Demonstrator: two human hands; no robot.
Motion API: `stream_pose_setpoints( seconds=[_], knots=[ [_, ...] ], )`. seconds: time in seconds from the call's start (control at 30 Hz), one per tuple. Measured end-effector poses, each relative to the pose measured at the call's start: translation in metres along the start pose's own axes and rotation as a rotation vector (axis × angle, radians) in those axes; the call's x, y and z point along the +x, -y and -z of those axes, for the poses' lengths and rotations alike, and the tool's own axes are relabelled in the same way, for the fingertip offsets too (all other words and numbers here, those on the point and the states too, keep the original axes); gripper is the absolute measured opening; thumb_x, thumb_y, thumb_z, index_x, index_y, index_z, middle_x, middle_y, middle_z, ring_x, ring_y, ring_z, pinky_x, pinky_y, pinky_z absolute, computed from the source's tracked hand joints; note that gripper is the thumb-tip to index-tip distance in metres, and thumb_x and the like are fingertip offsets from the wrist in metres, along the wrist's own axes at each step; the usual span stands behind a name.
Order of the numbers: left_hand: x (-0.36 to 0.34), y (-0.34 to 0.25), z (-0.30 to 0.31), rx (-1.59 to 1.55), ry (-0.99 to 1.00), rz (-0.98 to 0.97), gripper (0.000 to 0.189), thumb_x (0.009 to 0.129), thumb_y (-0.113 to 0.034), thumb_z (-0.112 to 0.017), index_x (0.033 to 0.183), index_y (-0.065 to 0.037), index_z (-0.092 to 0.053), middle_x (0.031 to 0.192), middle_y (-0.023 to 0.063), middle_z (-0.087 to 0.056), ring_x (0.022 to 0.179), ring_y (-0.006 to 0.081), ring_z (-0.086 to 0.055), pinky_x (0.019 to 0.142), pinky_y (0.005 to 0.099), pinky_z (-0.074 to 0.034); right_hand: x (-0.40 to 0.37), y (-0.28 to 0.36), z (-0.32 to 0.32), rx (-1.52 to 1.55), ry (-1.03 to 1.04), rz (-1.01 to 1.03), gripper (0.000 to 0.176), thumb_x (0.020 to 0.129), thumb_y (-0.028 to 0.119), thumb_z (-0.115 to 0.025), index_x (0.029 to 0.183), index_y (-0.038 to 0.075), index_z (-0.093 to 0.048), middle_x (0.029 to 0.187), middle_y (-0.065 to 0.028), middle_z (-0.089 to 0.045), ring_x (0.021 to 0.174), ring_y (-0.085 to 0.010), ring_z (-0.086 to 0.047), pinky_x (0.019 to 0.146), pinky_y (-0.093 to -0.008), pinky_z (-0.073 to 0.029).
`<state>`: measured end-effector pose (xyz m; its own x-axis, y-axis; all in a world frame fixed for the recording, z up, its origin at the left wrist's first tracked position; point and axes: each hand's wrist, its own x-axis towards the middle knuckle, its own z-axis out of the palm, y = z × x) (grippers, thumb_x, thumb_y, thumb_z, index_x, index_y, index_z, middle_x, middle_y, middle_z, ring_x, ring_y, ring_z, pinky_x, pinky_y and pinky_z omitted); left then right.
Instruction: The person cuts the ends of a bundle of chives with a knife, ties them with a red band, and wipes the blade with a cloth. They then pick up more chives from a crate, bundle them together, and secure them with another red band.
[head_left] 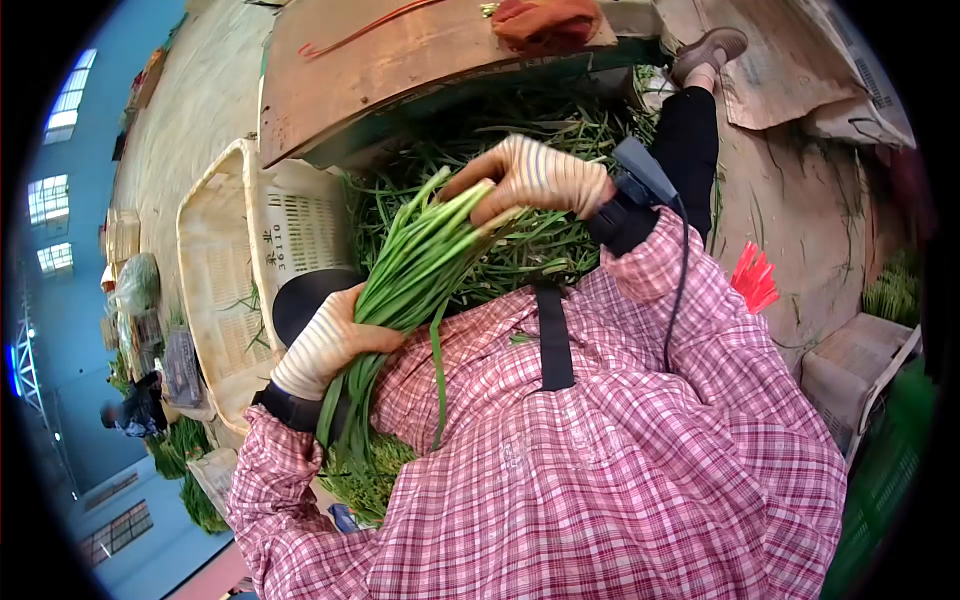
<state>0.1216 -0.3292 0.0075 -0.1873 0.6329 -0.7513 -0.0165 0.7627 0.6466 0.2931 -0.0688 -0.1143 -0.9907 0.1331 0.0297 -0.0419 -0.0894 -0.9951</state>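
Observation:
A bunch of long green garlic chives (415,265) lies slanted in front of my chest, pale cut ends up and leaf tips hanging down. My left hand (335,340), in a striped glove with bare-looking fingers, is closed around its lower middle. At the pale ends, my right hand (525,180), in a matching glove, curls its fingers over several stalks; some fingertips are hidden behind them. One leaf droops loose over my checked smock (600,450). Beneath both hands spreads a heap of loose green leaves (540,245).
A cream plastic crate (215,265) stands at left. Ahead is a wooden board (400,65) with an orange cloth (545,22) and a red strip on it. Red strips (754,278) hang at my right side. Another crate (860,365) sits far right. A person (145,405) is at far left.

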Motion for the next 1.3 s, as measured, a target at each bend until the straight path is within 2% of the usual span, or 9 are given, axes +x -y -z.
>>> stream_pose_setpoints(
  seconds=[0.1, 0.3, 0.47, 0.6, 0.77, 0.87, 0.97, 1.1, 1.3],
  knots=[
    [-0.018, 0.007, 0.006, -0.166, 0.01, 0.135, 0.055, 0.075, 0.006, -0.073, 0.129, 0.003, -0.061, 0.104, 0.0072, -0.071, 0.081, 0.0136, -0.067, 0.073, 0.0256, -0.055, -0.007, -0.026, 0.038, 0.093, -0.487, -0.157, 0.034, 0.087, 0.015, -0.074, 0.117, -0.002, -0.073, 0.093, -0.0067, -0.076, 0.073, -0.0082, -0.065, 0.069, -0.0239, -0.055],
    [-0.011, 0.017, -0.003, -0.339, -0.003, 0.062, 0.045, 0.077, -0.003, -0.074, 0.121, 0.001, -0.064, 0.097, 0.0056, -0.071, 0.072, 0.0123, -0.065, 0.066, 0.0237, -0.054, 0.002, -0.006, -0.022, -0.09, -0.107, -0.051, 0.04, 0.08, 0.021, -0.083, 0.112, -0.001, -0.074, 0.092, -0.0091, -0.076, 0.085, -0.0133, -0.07, 0.08, -0.0264, -0.056],
    [-0.013, 0.019, -0.013, -0.4, 0.014, 0.04, 0.042, 0.08, -0.007, -0.076, 0.119, 0.002, -0.064, 0.095, 0.0057, -0.069, 0.071, 0.0125, -0.064, 0.065, 0.0235, -0.052, -0.001, -0.029, -0.018, 0.395, -0.439, -0.199, 0.028, 0.083, 0.017, -0.081, 0.101, -0.003, -0.076, 0.085, -0.0078, -0.074, 0.067, -0.0125, -0.066, 0.053, -0.026, -0.052],
    [-0.018, 0.031, -0.009, -0.472, -0.014, -0.023, 0.054, 0.076, -0.011, -0.077, 0.125, 0.004, -0.059, 0.098, 0.011, -0.07, 0.065, 0.0148, -0.063, 0.057, 0.0245, -0.052, -0.018, -0.072, 0.038, 0.673, -0.688, -0.143, 0.047, 0.089, 0.018, -0.076, 0.125, -0.009, -0.063, 0.096, -0.0096, -0.073, 0.075, -0.0156, -0.067, 0.065, -0.0259, -0.055],
    [-0.012, 0.035, -0.006, -0.5, -0.033, -0.081, 0.059, 0.076, -0.012, -0.077, 0.128, 0.005, -0.056, 0.1, 0.0149, -0.069, 0.063, 0.0164, -0.063, 0.055, 0.0235, -0.052, -0.003, -0.021, -0.034, -0.109, -0.125, -0.043, 0.054, 0.082, 0.024, -0.081, 0.127, -0.002, -0.067, 0.1, -0.0141, -0.076, 0.097, -0.0174, -0.07, 0.088, -0.0298, -0.055],
    [-0.02, 0.044, -0.003, -0.515, -0.045, -0.077, 0.06, 0.076, -0.01, -0.077, 0.13, 0.005, -0.055, 0.103, 0.0163, -0.069, 0.063, 0.0173, -0.063, 0.054, 0.0239, -0.052, -0.015, -0.044, -0.006, 0.211, -0.394, -0.137, 0.029, 0.088, 0.02, -0.075, 0.106, -0.003, -0.076, 0.088, -0.0119, -0.077, 0.084, -0.0157, -0.072, 0.076, -0.0329, -0.058],
    [-0.022, 0.056, 0.0, -0.577, -0.083, -0.051, 0.059, 0.077, -0.008, -0.075, 0.13, 0.004, -0.055, 0.105, 0.0179, -0.069, 0.062, 0.0183, -0.063, 0.053, 0.0258, -0.052, -0.026, -0.08, 0.044, -0.277, -0.592, -0.183, 0.028, 0.092, 0.023, -0.072, 0.107, 0.0, -0.076, 0.089, -0.0101, -0.077, 0.086, -0.0184, -0.073, 0.077, -0.0332, -0.059],
    [-0.018, 0.054, -0.001, -0.655, -0.047, -0.056, 0.057, 0.077, -0.006, -0.074, 0.129, 0.004, -0.055, 0.107, 0.0205, -0.069, 0.06, 0.0192, -0.062, 0.053, 0.0279, -0.053, -0.027, -0.04, -0.012, -0.321, -0.204, -0.083, 0.037, 0.088, 0.033, -0.075, 0.112, 0.006, -0.077, 0.146, -0.0228, -0.054, 0.136, -0.0276, -0.052, 0.115, -0.0444, -0.038],
    [-0.016, 0.046, -0.005, -0.658, 0.006, -0.031, 0.055, 0.077, -0.008, -0.075, 0.126, 0.007, -0.056, 0.099, 0.0183, -0.069, 0.059, 0.0176, -0.061, 0.053, 0.0264, -0.051, 0.004, -0.088, -0.035, -1.04, -0.007, 0.21, 0.02, 0.086, 0.037, -0.073, 0.095, 0.02, -0.078, 0.091, -0.0025, -0.073, 0.097, -0.0244, -0.066, 0.108, -0.0483, -0.037]
  ],
)
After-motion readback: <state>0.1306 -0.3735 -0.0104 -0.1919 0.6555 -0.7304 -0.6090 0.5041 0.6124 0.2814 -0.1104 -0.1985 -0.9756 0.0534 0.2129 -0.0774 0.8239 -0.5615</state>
